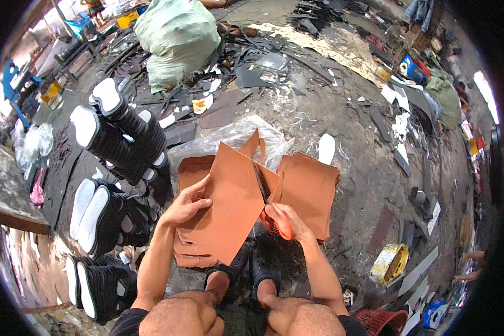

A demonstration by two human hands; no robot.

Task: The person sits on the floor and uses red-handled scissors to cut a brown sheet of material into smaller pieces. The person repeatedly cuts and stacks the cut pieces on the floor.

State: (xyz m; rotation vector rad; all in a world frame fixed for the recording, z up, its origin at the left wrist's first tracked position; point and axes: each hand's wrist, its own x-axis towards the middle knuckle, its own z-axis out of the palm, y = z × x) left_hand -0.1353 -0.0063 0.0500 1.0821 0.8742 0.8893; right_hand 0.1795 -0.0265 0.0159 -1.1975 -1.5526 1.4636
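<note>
While left hand (187, 204) grips tan sheet (229, 207) above sandalled feet, right hand (283, 219) clenches orange-handled scissors (271, 210) mid-cut at sheet's right edge. Next, judged: advance blades along marked outline.

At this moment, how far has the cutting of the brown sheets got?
Done: some cut tan shapes lie under the sheet. In hand: the left hand holds a tan leather-like sheet while the right hand works orange-handled scissors into its top edge. Left: a stack of uncut tan sheets beside it.
</note>
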